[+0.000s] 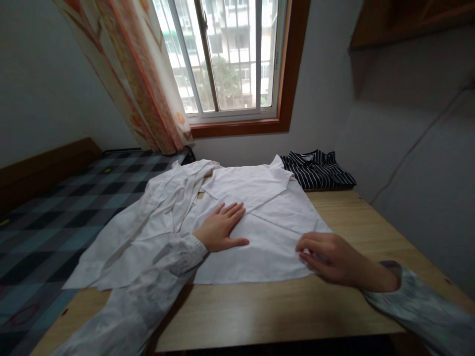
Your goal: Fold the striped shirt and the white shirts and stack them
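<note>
A white shirt (260, 262) lies spread on the wooden table, with a sleeve folded diagonally across its upper part. More white cloth (137, 232) lies bunched and creased to the left; I cannot tell whether it belongs to the same shirt. My left hand (218, 230) rests flat on the middle of the shirt, fingers extended and thumb apart. At the shirt's lower right edge is my right hand (330, 257), its fingers curled and the thumb close to the fingertips, pinching the fabric. Its palm side is mostly hidden.
A folded black-and-white striped shirt (319, 170) sits at the back right of the wooden table (237, 316). To the left is a bed with a checked cover (33, 222). Behind are a window (230, 59) and a floral curtain (137, 74). A cable (415, 146) hangs along the right wall.
</note>
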Tool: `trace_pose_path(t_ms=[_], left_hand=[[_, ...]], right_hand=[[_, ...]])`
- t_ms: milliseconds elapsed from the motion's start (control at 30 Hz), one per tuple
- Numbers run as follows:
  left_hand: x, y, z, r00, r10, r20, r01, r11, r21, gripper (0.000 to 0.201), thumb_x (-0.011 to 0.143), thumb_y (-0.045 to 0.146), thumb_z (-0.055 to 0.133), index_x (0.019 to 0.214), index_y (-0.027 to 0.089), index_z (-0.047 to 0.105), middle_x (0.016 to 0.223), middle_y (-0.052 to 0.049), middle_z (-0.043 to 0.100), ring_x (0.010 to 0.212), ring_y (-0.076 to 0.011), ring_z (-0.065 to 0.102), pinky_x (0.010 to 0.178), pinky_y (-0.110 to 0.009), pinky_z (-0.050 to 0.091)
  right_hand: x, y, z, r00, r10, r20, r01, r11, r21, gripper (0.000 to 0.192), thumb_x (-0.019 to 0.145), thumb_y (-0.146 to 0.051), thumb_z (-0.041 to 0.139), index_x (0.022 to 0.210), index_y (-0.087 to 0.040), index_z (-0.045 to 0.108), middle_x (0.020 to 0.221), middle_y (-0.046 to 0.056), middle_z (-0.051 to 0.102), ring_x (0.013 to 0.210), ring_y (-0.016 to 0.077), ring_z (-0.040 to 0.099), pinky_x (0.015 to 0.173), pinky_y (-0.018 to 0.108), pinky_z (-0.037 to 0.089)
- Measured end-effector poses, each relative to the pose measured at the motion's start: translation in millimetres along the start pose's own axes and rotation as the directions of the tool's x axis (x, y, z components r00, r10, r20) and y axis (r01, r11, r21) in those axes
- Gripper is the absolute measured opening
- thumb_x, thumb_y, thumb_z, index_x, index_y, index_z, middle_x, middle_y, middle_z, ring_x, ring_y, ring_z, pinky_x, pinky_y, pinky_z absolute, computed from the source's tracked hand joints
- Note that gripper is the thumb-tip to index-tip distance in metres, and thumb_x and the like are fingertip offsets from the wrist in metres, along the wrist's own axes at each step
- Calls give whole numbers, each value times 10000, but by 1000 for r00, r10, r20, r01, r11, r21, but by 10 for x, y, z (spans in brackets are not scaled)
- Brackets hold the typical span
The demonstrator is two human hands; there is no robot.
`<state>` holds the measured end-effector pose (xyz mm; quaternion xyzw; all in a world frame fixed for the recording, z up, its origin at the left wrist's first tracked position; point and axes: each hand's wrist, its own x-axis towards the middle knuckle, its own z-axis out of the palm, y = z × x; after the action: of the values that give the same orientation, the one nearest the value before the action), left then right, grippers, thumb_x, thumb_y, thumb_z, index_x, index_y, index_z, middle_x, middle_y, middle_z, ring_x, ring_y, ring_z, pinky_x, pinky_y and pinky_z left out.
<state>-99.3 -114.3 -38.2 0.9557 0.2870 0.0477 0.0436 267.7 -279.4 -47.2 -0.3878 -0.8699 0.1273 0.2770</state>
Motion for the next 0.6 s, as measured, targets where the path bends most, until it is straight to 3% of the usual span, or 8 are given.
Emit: trace_pose_path(t_ms=[100, 200, 267, 433, 600], left_hand=[[-47, 221, -6, 998, 49, -31, -51, 998, -36, 900, 1082, 786, 509, 1768, 210, 421, 1844, -182, 367, 1705, -378, 386, 1400, -622, 281], [-75, 443, 65, 995, 90, -40, -92, 994, -57, 814, 1126, 710, 481, 1765, 208, 428, 1835, -181, 388, 1707, -356, 389, 1401, -599, 298], [-84, 548, 145, 993, 109, -48, -112, 992, -62, 765, 1150, 662, 460, 1767, 212, 425, 1833, -174, 395, 1715, -340, 375, 1411, -586, 286], [-126, 637, 306, 987, 130, -93, -136, 989, -59, 847, 1129, 689, 493, 1818, 231, 312, 1866, -165, 322, 1744, -341, 303, 1428, -594, 230], [-230, 620, 323, 992, 109, -70, -116, 989, -90, 945, 1092, 767, 519, 1836, 242, 266, 1882, -161, 280, 1750, -342, 288, 1428, -591, 221]], right_hand=[[132, -19, -6, 998, -11, -57, 10, 1000, -23, 209, 1117, -266, 624, 1308, -242, 705, 1253, 119, 775, 1158, 269, 735, 1010, 413, 599], [249, -17, 103, 998, -23, -61, 19, 998, -59, 457, 1111, -295, 649, 1564, -252, 607, 1595, 162, 653, 1499, 322, 601, 1256, 546, 514], [319, 4, 228, 999, -27, -40, 23, 995, -98, 612, 1107, -332, 665, 1691, -243, 504, 1743, 179, 525, 1636, 345, 473, 1340, 604, 428], [461, 103, 535, 1000, -22, -20, 18, 986, -165, 797, 1115, -455, 663, 1804, -207, 350, 1838, 187, 385, 1723, 350, 342, 1393, 611, 351], [455, 193, 654, 998, 44, 43, -34, 977, -211, 798, 1137, -553, 597, 1820, -232, 337, 1866, 148, 326, 1735, 341, 315, 1409, 591, 314]])
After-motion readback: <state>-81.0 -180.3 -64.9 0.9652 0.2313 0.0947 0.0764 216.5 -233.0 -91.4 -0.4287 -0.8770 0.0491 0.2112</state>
